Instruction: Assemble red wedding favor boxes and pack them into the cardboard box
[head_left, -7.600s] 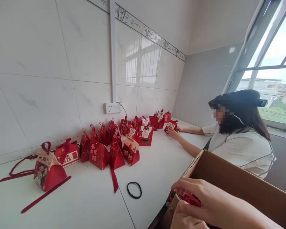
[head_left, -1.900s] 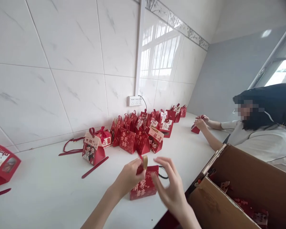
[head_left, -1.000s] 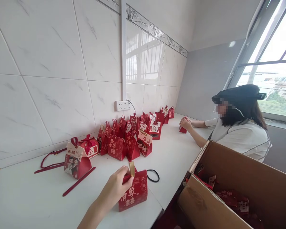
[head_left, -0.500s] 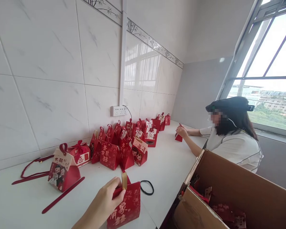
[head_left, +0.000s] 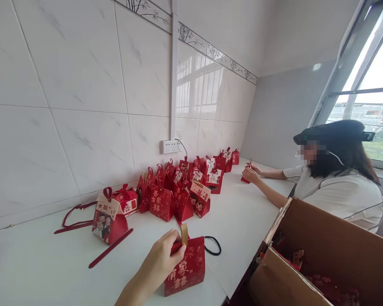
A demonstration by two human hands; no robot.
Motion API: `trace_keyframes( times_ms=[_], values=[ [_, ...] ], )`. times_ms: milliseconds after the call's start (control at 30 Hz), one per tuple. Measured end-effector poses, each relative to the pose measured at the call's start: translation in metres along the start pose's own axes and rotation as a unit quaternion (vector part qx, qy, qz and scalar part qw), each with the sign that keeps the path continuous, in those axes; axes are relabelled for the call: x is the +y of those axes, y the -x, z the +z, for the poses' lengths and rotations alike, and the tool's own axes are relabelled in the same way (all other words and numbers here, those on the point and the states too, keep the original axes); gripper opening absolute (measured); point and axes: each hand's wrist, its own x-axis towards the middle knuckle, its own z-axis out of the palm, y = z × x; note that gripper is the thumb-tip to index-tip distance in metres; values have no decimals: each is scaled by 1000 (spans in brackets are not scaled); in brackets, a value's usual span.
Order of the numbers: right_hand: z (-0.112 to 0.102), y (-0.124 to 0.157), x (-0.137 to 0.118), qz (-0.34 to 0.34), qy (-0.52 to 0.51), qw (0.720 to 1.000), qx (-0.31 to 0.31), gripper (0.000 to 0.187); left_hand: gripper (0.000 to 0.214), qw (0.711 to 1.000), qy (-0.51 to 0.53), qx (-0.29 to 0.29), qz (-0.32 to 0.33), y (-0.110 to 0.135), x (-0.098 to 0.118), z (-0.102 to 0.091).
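My left hand (head_left: 164, 259) comes in from the bottom edge, thumb and fingers pinched together at the top of a red gift box (head_left: 191, 272). A gold ribbon loop (head_left: 184, 234) stands up from the box at the fingertips. Pale Chinese characters cover the front of the box, partly hidden by the hand. The box rests on or close above the white table (head_left: 153, 236); which of these I cannot tell. A black hair tie (head_left: 213, 246) lies just right of it. My right hand is out of view.
Several finished-looking red gift boxes (head_left: 161, 203) stand along the tiled wall. Red ribbon strips (head_left: 111, 247) lie by a box with a printed couple (head_left: 107, 225). An open cardboard box (head_left: 335, 238) with red pieces stands at right. A co-worker (head_left: 332, 178) holds a small red box.
The view has swung a little to the left, so everything sits further right in the picture. My left hand keeps its pinch on the gift box, whose lower edge now shows more.
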Motion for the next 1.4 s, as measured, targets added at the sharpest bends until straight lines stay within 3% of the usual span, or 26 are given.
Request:
trace_keyframes(
  times_ms=[100, 167, 233, 333, 400, 533, 800, 1167, 1300, 1400],
  values=[
    [26, 21, 5, 25, 8, 999, 44, 34, 14, 1000, 1, 13, 5, 1, 1, 2],
    [30, 33, 10, 55, -2, 996, 71, 36, 11, 999, -6, 31, 15, -1, 3, 6],
    [26, 38, 21, 82, 30, 986, 139, 31, 12, 998, -14, 49, 24, -5, 6, 13],
    [12, 34, 45, 48, 199, 932, 298, 17, 15, 998, -17, 52, 36, -13, 13, 25],
    [3, 26, 60, -5, 296, 894, 336, 14, 16, 998, -14, 52, 41, -17, 16, 30],
    [-5, 14, 71, -57, 384, 864, 321, 6, 16, 997, 1, 62, 51, -20, 15, 33],
    [-11, 12, 70, -105, 395, 880, 242, 6, 10, 965, 236, 112, 33, -14, 4, 52],
    [-17, 12, 73, -142, 469, 843, 220, 11, 12, 972, 215, 84, 32, -17, 6, 48],
    [-10, 13, 71, -140, 455, 844, 247, 13, 13, 973, 211, 86, 30, -18, 8, 48],
    [9, 18, 68, -88, 430, 825, 357, 10, 16, 975, 205, 88, 14, -17, 8, 49]
  ],
)
